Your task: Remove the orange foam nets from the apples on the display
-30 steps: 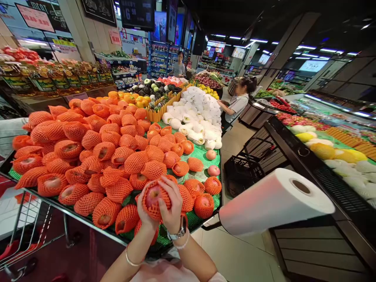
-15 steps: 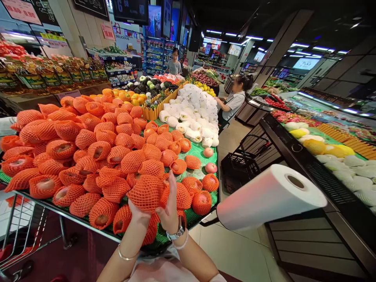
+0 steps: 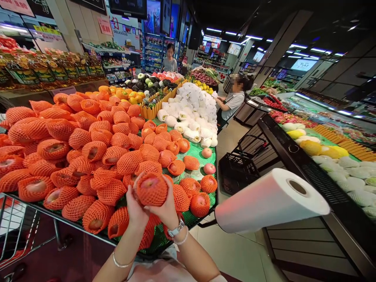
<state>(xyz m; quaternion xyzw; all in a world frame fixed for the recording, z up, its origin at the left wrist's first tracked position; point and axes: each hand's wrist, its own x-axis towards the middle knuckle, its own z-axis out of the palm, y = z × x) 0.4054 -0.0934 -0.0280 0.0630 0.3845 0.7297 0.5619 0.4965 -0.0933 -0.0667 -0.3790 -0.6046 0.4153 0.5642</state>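
Note:
Between both hands I hold an apple [image 3: 152,188] in an orange foam net, its reddish top showing through the net's opening. My left hand [image 3: 135,209] wraps round its left side and underside. On the right side, my right hand [image 3: 167,205] is closed round it, thumb below. The apple is held just above the near edge of the display. Beneath and around it lie many more netted apples [image 3: 111,190] on a green mat [image 3: 197,150]. Two bare apples [image 3: 209,169] lie near the right edge.
A large roll of plastic bags [image 3: 258,205] juts out at the right front corner. White-netted fruit [image 3: 188,117] is piled farther back, where a person [image 3: 233,102] stands. A black basket [image 3: 237,168] is on the right. A metal cart [image 3: 20,235] stands at the lower left.
The apple has been turned so its top faces up towards me. My right hand, earlier with fingers raised beside it, has closed round it. The view has shifted slightly.

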